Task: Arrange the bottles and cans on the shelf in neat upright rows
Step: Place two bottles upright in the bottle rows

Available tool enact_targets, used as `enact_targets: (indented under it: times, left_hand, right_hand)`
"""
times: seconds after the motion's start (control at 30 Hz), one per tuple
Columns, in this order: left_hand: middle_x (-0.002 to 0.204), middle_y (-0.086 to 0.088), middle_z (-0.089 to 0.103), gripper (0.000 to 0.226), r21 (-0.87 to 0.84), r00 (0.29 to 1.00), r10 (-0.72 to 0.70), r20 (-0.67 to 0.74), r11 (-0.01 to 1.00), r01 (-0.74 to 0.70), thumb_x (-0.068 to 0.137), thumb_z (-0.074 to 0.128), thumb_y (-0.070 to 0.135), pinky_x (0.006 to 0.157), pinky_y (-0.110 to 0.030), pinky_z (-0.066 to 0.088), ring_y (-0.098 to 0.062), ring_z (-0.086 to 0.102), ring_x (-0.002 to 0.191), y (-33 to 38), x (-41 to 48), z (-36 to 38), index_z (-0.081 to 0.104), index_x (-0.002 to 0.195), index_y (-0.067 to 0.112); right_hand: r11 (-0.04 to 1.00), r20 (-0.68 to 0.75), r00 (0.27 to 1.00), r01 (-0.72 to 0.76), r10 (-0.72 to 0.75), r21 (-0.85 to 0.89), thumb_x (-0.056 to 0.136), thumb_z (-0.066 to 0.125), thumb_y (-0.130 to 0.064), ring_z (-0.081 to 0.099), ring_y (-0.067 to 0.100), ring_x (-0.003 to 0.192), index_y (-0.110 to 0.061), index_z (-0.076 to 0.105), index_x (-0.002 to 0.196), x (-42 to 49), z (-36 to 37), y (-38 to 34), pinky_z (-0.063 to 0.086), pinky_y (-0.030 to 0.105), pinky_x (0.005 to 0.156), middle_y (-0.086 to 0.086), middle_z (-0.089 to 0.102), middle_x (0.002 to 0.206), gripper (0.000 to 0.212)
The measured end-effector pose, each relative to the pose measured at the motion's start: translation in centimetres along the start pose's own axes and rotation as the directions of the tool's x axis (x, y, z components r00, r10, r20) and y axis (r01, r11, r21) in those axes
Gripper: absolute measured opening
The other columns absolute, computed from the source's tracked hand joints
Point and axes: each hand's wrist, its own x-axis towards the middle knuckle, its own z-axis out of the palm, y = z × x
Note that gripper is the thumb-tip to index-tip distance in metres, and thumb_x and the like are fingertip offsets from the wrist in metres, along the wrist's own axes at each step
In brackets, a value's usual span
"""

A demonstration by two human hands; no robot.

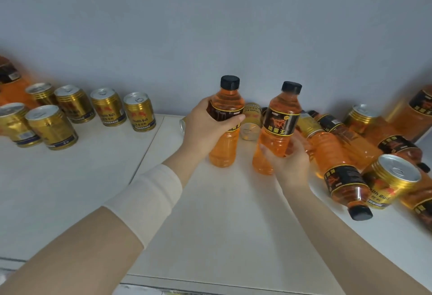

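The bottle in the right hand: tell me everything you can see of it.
The bottle is clear plastic and holds orange drink. It has a black cap and a black label edged in yellow, with a horse figure and yellow characters. It leans slightly, cap toward the right. The right hand grips its lower half from the right side. Whether its base touches the white shelf I cannot tell.
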Motion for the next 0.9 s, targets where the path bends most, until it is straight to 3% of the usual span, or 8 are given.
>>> enact_targets:
  times: [0.07, 0.13, 0.23, 0.37, 0.5, 0.67, 0.8, 0.9]
  left_hand:
    - [0.108, 0.005, 0.066, 0.06, -0.031, 1.0, -0.024, 0.009, 0.999, 0.024, 0.061, 0.083, 0.036, 0.091, -0.031, 0.051, -0.012, 0.062, 0.103, 0.3, -0.3, -1.3, 0.059, 0.114, 0.021]
    - [0.114, 0.003, 0.066, 0.075, -0.056, 0.999, -0.043, 0.013, 0.997, 0.044, 0.054, 0.082, 0.046, 0.094, -0.038, 0.051, -0.013, 0.063, 0.105, 0.8, -0.7, -3.0, 0.057, 0.119, 0.018]
    - [0.112, 0.0, 0.068, 0.079, -0.087, 0.998, -0.067, -0.017, 0.994, 0.066, 0.052, 0.083, 0.046, 0.09, -0.033, 0.052, -0.014, 0.064, 0.104, 1.4, -1.4, -5.9, 0.058, 0.12, 0.013]
    - [0.109, 0.001, 0.066, 0.061, -0.11, 0.99, -0.102, -0.101, 0.99, 0.091, 0.065, 0.082, 0.029, 0.084, -0.026, 0.05, -0.013, 0.063, 0.102, 1.3, -2.8, -10.7, 0.058, 0.118, 0.011]
    - [0.112, 0.001, 0.067, 0.063, -0.094, 0.987, -0.099, -0.127, 0.992, 0.088, 0.062, 0.083, 0.033, 0.088, -0.029, 0.049, -0.013, 0.063, 0.103, 1.1, -4.3, -16.5, 0.06, 0.117, 0.012]
    - [0.095, 0.012, 0.064, 0.044, -0.044, 0.983, -0.064, -0.171, 0.997, 0.057, 0.071, 0.078, 0.026, 0.067, -0.012, 0.045, -0.002, 0.062, 0.089, 0.4, -6.0, -26.2, 0.06, 0.11, 0.018]
    - [0.104, 0.007, 0.067, 0.047, -0.039, 0.981, -0.066, -0.183, 0.997, 0.06, 0.068, 0.08, 0.026, 0.077, -0.02, 0.047, -0.006, 0.063, 0.097, -2.0, -7.1, -35.8, 0.061, 0.11, 0.017]
    - [0.11, 0.004, 0.068, 0.052, -0.024, 0.98, -0.083, -0.181, 0.997, 0.079, 0.066, 0.081, 0.027, 0.089, -0.028, 0.049, -0.01, 0.062, 0.103, -5.1, -7.7, -42.4, 0.062, 0.113, 0.018]
  right_hand:
    - [0.999, 0.059, 0.998, 0.009, -0.011, 0.033, 0.07, 0.078, -0.026, 0.056, 0.006, 0.082, -0.012, 0.059, 0.114, -0.2, -0.8, -0.6, 0.043, 0.024, 0.076, -0.003, 0.063, 0.098, 0.05]
    - [0.998, 0.113, 0.994, 0.0, -0.007, 0.064, 0.071, 0.077, -0.025, 0.057, 0.006, 0.081, -0.017, 0.061, 0.109, -0.5, -1.3, -1.3, 0.045, 0.027, 0.079, -0.006, 0.062, 0.094, 0.042]
    - [0.991, 0.195, 0.981, -0.03, 0.004, 0.133, 0.071, 0.077, -0.022, 0.06, 0.011, 0.088, -0.019, 0.061, 0.103, -1.5, -1.2, -2.4, 0.047, 0.025, 0.076, -0.01, 0.064, 0.088, 0.036]
    - [0.976, 0.26, 0.966, -0.054, -0.002, 0.21, 0.071, 0.077, -0.016, 0.056, -0.002, 0.079, -0.021, 0.053, 0.102, -4.0, 0.0, -4.4, 0.041, 0.013, 0.063, -0.017, 0.058, 0.084, 0.04]
    - [0.965, 0.324, 0.946, -0.094, 0.01, 0.244, 0.07, 0.078, -0.016, 0.056, 0.002, 0.081, -0.019, 0.051, 0.108, -7.4, 2.9, -7.1, 0.043, 0.017, 0.065, -0.007, 0.06, 0.093, 0.048]
    - [0.954, 0.413, 0.911, -0.121, -0.004, 0.276, 0.071, 0.078, -0.015, 0.056, 0.001, 0.08, -0.022, 0.052, 0.102, -13.1, 9.5, -11.8, 0.043, 0.025, 0.076, -0.014, 0.058, 0.087, 0.041]
    - [0.94, 0.463, 0.886, -0.132, -0.031, 0.316, 0.07, 0.078, -0.016, 0.058, 0.006, 0.084, -0.019, 0.054, 0.106, -19.1, 17.3, -15.8, 0.045, 0.022, 0.071, -0.008, 0.061, 0.092, 0.044]
    - [0.937, 0.523, 0.852, -0.158, -0.031, 0.312, 0.07, 0.078, -0.018, 0.058, 0.013, 0.092, -0.02, 0.052, 0.106, -23.4, 23.4, -18.1, 0.045, 0.028, 0.078, -0.004, 0.061, 0.096, 0.045]
